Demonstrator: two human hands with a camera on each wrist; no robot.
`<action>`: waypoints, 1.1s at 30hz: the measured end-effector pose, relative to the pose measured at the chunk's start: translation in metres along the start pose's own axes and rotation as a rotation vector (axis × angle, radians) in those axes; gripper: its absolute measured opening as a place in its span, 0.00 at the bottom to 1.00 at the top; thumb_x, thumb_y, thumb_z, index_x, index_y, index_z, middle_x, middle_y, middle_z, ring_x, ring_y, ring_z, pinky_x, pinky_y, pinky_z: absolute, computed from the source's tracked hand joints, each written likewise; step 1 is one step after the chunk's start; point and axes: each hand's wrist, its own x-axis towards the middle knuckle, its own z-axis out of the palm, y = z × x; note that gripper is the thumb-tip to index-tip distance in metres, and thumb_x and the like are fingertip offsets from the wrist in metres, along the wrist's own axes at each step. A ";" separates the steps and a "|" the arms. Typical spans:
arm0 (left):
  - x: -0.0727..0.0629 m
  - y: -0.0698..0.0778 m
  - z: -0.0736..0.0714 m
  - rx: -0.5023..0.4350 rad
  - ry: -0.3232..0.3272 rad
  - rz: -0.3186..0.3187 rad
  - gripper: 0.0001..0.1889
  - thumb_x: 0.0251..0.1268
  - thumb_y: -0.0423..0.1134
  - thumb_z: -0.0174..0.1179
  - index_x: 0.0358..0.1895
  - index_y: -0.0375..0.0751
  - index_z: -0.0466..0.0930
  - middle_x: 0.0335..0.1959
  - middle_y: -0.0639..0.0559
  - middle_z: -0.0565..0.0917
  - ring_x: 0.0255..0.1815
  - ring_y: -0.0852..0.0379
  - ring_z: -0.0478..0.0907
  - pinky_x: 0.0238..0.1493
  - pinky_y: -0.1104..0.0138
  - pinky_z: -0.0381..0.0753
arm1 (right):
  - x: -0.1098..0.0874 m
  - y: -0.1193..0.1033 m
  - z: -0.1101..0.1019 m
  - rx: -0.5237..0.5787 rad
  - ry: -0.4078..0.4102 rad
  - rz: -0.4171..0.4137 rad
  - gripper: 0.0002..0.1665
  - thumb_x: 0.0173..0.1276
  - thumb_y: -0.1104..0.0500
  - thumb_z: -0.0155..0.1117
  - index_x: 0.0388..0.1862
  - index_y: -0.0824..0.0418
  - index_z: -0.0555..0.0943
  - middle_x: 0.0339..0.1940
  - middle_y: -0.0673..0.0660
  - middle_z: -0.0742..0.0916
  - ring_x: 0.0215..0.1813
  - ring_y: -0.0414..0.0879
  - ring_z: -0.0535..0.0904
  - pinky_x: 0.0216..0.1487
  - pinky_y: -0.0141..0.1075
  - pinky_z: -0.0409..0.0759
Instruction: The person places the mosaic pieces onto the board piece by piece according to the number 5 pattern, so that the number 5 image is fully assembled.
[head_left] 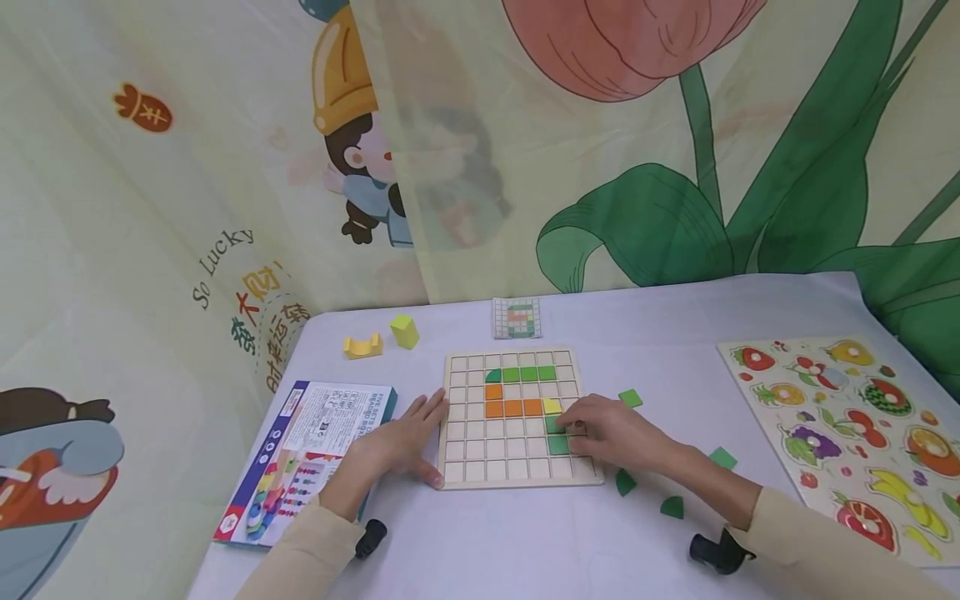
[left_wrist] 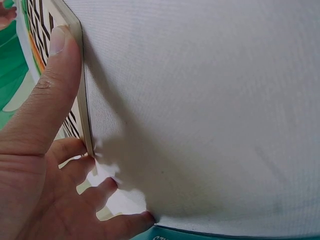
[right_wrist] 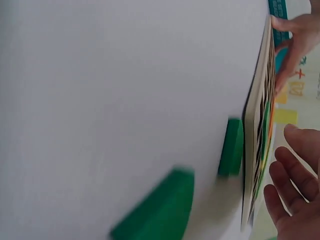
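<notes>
A square wooden grid board (head_left: pixel 497 472) lies on the table. Along its left edge rests my left hand (head_left: pixel 405 437), fingers spread; in the left wrist view its thumb (left_wrist: pixel 62 75) lies over the board's rim. Green tiles (head_left: pixel 528 373) form a row near the top of the grid, with orange tiles (head_left: pixel 513 407) and a yellow tile (head_left: pixel 551 406) below. My right hand (head_left: pixel 622 429) is over the right side, fingertips right at a green tile (head_left: pixel 553 424) above another green tile (head_left: pixel 558 446). The right wrist view shows its fingers (right_wrist: pixel 287 185) loosely bent, nothing between them.
Loose green pieces, including a quarter-round one (head_left: pixel 672 507), lie right of the board. A pattern card (head_left: pixel 517 318) is behind it. At left are a boxed set (head_left: pixel 315 450), a yellow arch block (head_left: pixel 363 347) and a yellow-green block (head_left: pixel 404 332). A fruit sheet (head_left: pixel 817 392) lies at right.
</notes>
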 end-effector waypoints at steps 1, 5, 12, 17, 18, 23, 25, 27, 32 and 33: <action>0.000 0.000 0.000 0.001 -0.001 0.001 0.59 0.42 0.47 0.77 0.77 0.40 0.48 0.81 0.47 0.44 0.81 0.41 0.41 0.75 0.46 0.56 | -0.002 0.003 -0.003 -0.010 0.011 0.019 0.18 0.61 0.59 0.70 0.51 0.52 0.85 0.48 0.44 0.85 0.45 0.38 0.76 0.46 0.31 0.80; -0.001 0.001 -0.001 0.002 0.001 -0.003 0.59 0.41 0.47 0.78 0.77 0.39 0.49 0.81 0.47 0.44 0.81 0.41 0.41 0.75 0.46 0.57 | -0.014 0.016 -0.019 -0.037 0.061 0.065 0.19 0.59 0.59 0.72 0.52 0.53 0.84 0.45 0.45 0.86 0.44 0.40 0.77 0.47 0.35 0.82; -0.001 0.002 -0.001 0.005 0.005 0.001 0.59 0.41 0.47 0.78 0.77 0.38 0.49 0.81 0.46 0.45 0.80 0.40 0.42 0.74 0.46 0.58 | -0.041 0.042 -0.045 -0.041 0.078 0.094 0.21 0.58 0.58 0.73 0.52 0.54 0.83 0.45 0.47 0.86 0.45 0.42 0.78 0.48 0.35 0.83; -0.001 0.002 -0.001 0.002 0.003 0.002 0.59 0.41 0.47 0.78 0.77 0.38 0.49 0.81 0.46 0.45 0.80 0.40 0.42 0.74 0.46 0.58 | -0.065 0.058 -0.054 -0.049 0.017 0.153 0.21 0.59 0.54 0.72 0.53 0.50 0.83 0.48 0.45 0.86 0.50 0.44 0.81 0.51 0.35 0.83; -0.001 0.002 -0.002 0.003 0.002 0.001 0.59 0.41 0.47 0.78 0.77 0.38 0.49 0.81 0.46 0.44 0.80 0.40 0.42 0.74 0.46 0.57 | -0.069 0.061 -0.055 -0.051 0.001 0.154 0.21 0.59 0.53 0.72 0.53 0.49 0.83 0.49 0.45 0.86 0.51 0.44 0.81 0.51 0.34 0.83; -0.002 0.002 -0.002 0.004 0.002 0.001 0.59 0.41 0.46 0.77 0.77 0.38 0.49 0.81 0.46 0.44 0.80 0.40 0.41 0.74 0.45 0.57 | -0.090 0.072 -0.056 -0.038 -0.043 0.095 0.23 0.57 0.50 0.73 0.53 0.47 0.82 0.50 0.46 0.86 0.51 0.36 0.81 0.50 0.30 0.82; -0.002 0.002 -0.002 0.004 0.002 0.003 0.59 0.41 0.46 0.77 0.77 0.38 0.49 0.81 0.46 0.44 0.80 0.40 0.41 0.74 0.45 0.57 | -0.096 0.075 -0.055 -0.037 -0.038 0.064 0.23 0.57 0.48 0.73 0.52 0.47 0.82 0.49 0.46 0.87 0.50 0.32 0.80 0.49 0.28 0.82; -0.002 0.002 -0.002 0.006 0.001 0.004 0.59 0.42 0.47 0.77 0.77 0.38 0.49 0.81 0.46 0.44 0.80 0.40 0.41 0.74 0.45 0.57 | -0.101 0.078 -0.053 -0.042 -0.026 0.052 0.22 0.57 0.48 0.73 0.52 0.45 0.83 0.49 0.45 0.86 0.50 0.29 0.79 0.49 0.26 0.81; -0.002 0.002 -0.002 0.004 -0.004 0.003 0.59 0.42 0.47 0.77 0.77 0.39 0.48 0.81 0.47 0.43 0.80 0.41 0.41 0.74 0.45 0.57 | -0.106 0.081 -0.050 -0.049 0.001 0.073 0.22 0.56 0.53 0.73 0.51 0.43 0.83 0.49 0.44 0.86 0.50 0.28 0.77 0.50 0.23 0.79; -0.002 0.002 -0.002 0.003 -0.004 0.003 0.59 0.42 0.47 0.77 0.77 0.39 0.48 0.81 0.47 0.43 0.80 0.41 0.41 0.74 0.45 0.57 | -0.107 0.081 -0.050 -0.045 0.002 0.081 0.22 0.56 0.54 0.73 0.51 0.44 0.83 0.49 0.44 0.86 0.50 0.28 0.77 0.50 0.23 0.79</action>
